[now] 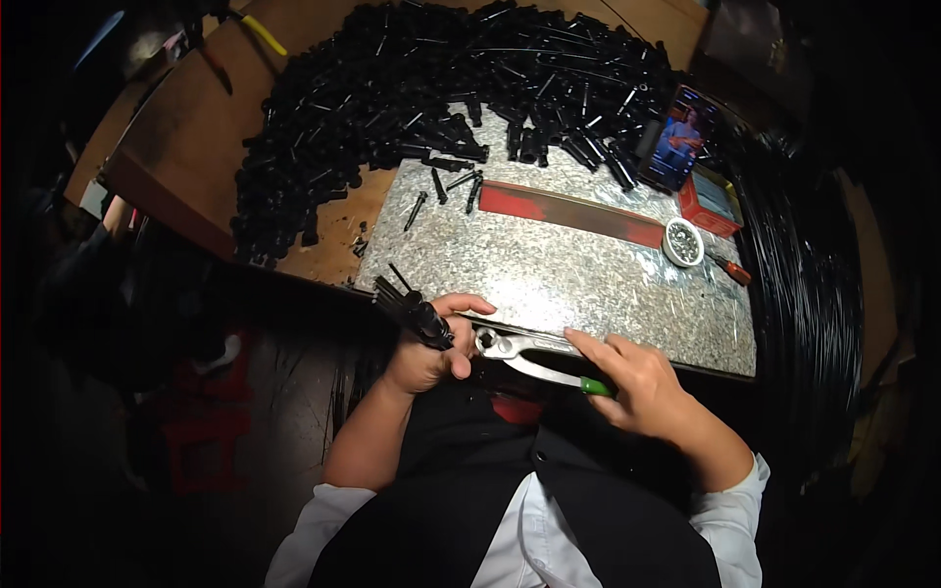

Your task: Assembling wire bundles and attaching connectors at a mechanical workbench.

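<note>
My left hand [421, 365] is closed around a dark tubular part [428, 323] with a bundle of thin black rods, which looks like a folded umbrella frame. Silver pliers [503, 347] with green grips are in my right hand [639, 384], fingers wrapped around the handles. The pliers' jaws meet the work beside my left fingers, close to the board's near edge. What lies between the jaws is too small to make out. A thin dark rod runs along above the pliers toward my right fingertips.
A large heap of similar black parts [392, 88] covers the back of the speckled board [578, 284]. On the board lie a flat red-brown bar [573, 211], a white cup [683, 242] of small metal pieces and a red-handled screwdriver [733, 269]. A phone [681, 137] stands behind.
</note>
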A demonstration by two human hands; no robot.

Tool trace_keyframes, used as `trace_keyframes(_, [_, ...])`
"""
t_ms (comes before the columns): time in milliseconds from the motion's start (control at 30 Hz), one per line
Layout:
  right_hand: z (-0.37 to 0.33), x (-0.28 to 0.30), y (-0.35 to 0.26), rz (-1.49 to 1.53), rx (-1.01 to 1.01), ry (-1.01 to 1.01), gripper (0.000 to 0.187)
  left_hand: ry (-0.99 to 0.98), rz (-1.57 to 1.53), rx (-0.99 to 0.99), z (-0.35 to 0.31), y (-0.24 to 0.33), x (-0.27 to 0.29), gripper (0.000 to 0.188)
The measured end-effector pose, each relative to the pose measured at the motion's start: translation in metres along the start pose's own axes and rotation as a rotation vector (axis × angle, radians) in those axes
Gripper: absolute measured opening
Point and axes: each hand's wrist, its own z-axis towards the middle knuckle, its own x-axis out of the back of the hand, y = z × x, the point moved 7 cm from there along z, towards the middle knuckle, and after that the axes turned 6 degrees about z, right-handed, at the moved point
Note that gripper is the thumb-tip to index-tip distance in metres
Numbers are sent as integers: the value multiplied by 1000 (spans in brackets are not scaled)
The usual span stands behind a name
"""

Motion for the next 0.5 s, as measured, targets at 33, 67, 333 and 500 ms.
trace_keyframes(33, [-2,-1,2,-159,-53,-28,74,-23,2,21,-1,2,0,92])
trace_keyframes(67, [-4,0,-2,-211,-3,17,75,-57,-1,41,-1,2,-2,90])
trace_keyframes(333, [-3,-1,-11,-328,48,124,71,-27,95,101,2,8,-19,78])
trace_keyframes(500, [-3,1,-11,-391,43,173,71,-15,116,116,1,6,-20,77])
